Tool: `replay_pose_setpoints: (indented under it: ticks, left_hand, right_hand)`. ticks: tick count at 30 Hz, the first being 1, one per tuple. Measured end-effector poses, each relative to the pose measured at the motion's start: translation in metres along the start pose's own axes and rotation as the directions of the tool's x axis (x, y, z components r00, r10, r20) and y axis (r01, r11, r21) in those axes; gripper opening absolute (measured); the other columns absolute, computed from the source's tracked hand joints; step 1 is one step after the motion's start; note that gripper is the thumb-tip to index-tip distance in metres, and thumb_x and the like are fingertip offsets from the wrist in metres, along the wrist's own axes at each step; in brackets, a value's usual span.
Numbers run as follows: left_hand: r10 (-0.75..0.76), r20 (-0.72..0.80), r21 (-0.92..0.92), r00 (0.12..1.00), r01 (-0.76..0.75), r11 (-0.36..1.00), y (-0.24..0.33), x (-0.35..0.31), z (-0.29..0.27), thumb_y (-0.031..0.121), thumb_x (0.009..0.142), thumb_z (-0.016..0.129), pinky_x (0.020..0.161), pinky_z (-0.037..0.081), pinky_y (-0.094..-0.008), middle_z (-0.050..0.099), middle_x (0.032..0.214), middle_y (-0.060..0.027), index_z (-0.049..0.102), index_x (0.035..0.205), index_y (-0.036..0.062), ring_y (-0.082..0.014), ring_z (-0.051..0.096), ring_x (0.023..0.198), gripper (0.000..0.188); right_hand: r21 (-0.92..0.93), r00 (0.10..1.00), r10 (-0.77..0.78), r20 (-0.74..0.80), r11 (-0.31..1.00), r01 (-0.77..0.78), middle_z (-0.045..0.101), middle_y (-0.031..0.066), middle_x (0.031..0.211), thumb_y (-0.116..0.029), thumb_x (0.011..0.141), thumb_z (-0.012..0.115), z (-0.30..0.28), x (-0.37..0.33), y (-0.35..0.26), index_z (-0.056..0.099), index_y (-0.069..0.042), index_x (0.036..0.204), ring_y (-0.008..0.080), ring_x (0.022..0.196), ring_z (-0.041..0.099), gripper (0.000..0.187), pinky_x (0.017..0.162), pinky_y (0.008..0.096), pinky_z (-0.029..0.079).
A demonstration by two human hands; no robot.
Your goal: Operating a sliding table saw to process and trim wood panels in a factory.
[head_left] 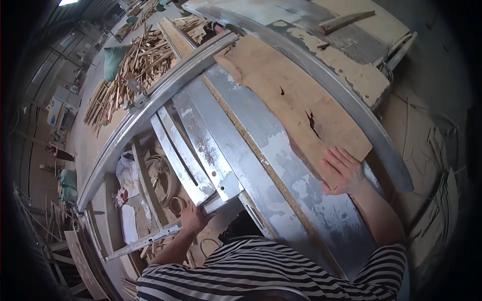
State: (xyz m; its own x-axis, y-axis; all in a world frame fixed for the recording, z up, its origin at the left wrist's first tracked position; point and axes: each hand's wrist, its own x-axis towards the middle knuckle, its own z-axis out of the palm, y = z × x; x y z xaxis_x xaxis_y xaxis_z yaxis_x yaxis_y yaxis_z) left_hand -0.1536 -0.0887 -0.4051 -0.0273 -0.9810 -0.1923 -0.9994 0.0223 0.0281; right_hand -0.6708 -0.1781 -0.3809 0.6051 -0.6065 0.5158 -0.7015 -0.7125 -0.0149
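A long wooden slab [301, 108] with one wavy edge and dark cracks lies on the grey metal table of a saw-like machine [281, 165]. My right hand [344, 170] grips the slab's near end, fingers stretched over its top and thumb at its wavy edge. Lower and to the left, my left hand [195, 219] is closed over a metal rail [168, 232] at the near end of a slotted metal strip [183, 160]. The undersides of both hands are hidden.
A raised metal beam [160, 85] borders the table's far left side. Beyond it lies a heap of wood offcuts [145, 65]. Under the frame are a coiled hose [163, 175] and a white bag [128, 173]. Another bench [346, 55] with a wood strip [346, 22] stands at the far right.
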Motion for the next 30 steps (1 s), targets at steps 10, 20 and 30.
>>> replay_pose_setpoints:
  ticks: [10, 20, 30]
  left_hand:
    - [-0.064, 0.068, 0.005, 0.996, 0.064, 0.998, 0.005, 0.004, -0.006, 0.057, 0.069, 0.078, 0.072, 0.053, -0.0418, 0.061, 0.094, -0.0137, 0.054, 0.109, 0.0022, -0.0334, 0.064, 0.084, 0.072]
    - [-0.059, 0.019, -0.003, 0.998, 0.059, 0.998, -0.002, 0.004, 0.004, 0.060, 0.068, 0.076, 0.077, 0.053, -0.0420, 0.064, 0.095, -0.0166, 0.055, 0.111, 0.0008, -0.0349, 0.064, 0.087, 0.076]
    - [0.017, -0.111, -0.014, 0.994, -0.018, 1.000, -0.006, 0.003, 0.012, 0.055, 0.065, 0.080, 0.070, 0.052, -0.0423, 0.063, 0.086, -0.0148, 0.056, 0.100, 0.0019, -0.0349, 0.063, 0.079, 0.068]
  right_hand:
    - [0.004, 1.000, -0.015, -0.011, 1.000, 0.016, 0.061, 0.0198, 0.123, -0.042, 0.068, 0.068, 0.002, -0.002, 0.003, 0.064, -0.005, 0.115, 0.0357, 0.119, 0.056, 0.060, 0.108, 0.0458, 0.037]
    - [0.013, 1.000, -0.010, -0.028, 1.000, 0.011, 0.059, 0.0198, 0.125, -0.039, 0.066, 0.069, 0.001, -0.005, 0.001, 0.064, -0.005, 0.114, 0.0356, 0.120, 0.054, 0.059, 0.108, 0.0460, 0.036]
    - [0.009, 1.000, -0.002, -0.025, 1.000, 0.002, 0.058, 0.0190, 0.127, -0.040, 0.067, 0.068, 0.005, -0.009, 0.002, 0.064, -0.007, 0.116, 0.0346, 0.124, 0.052, 0.059, 0.111, 0.0450, 0.033]
